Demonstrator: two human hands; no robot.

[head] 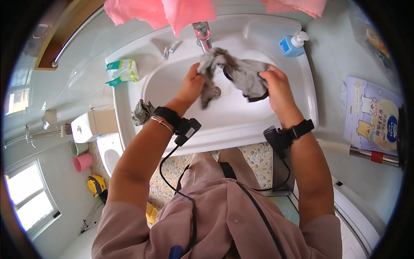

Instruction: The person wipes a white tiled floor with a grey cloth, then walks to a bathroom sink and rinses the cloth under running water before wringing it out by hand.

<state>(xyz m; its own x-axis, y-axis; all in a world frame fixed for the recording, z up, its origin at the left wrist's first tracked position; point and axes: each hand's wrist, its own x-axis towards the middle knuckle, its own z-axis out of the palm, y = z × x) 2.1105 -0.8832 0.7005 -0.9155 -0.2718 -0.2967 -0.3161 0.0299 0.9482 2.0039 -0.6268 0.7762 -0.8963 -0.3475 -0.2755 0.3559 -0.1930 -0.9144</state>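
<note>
A grey cloth item with black edging (247, 76), perhaps a sock, is stretched between my hands over a white washbasin (181, 136). My left hand (193, 84) grips its left end, which hangs down and is blurred. At the other end, my right hand (277, 85) pinches the fabric near the black trim. The chrome faucet (202, 34) stands just behind the cloth, and the drain (216, 92) shows beneath it. Another crumpled grey cloth (142, 112) lies on the basin's left rim.
A blue pump bottle (291, 45) stands at the basin's back right corner. Two small tubes (166, 53) lie at the back, and a green-and-white plastic packet (121, 72) rests on the left rim. Pink cloths (161, 11) hang above the faucet. A purple Vinda package (370, 115) is at the right.
</note>
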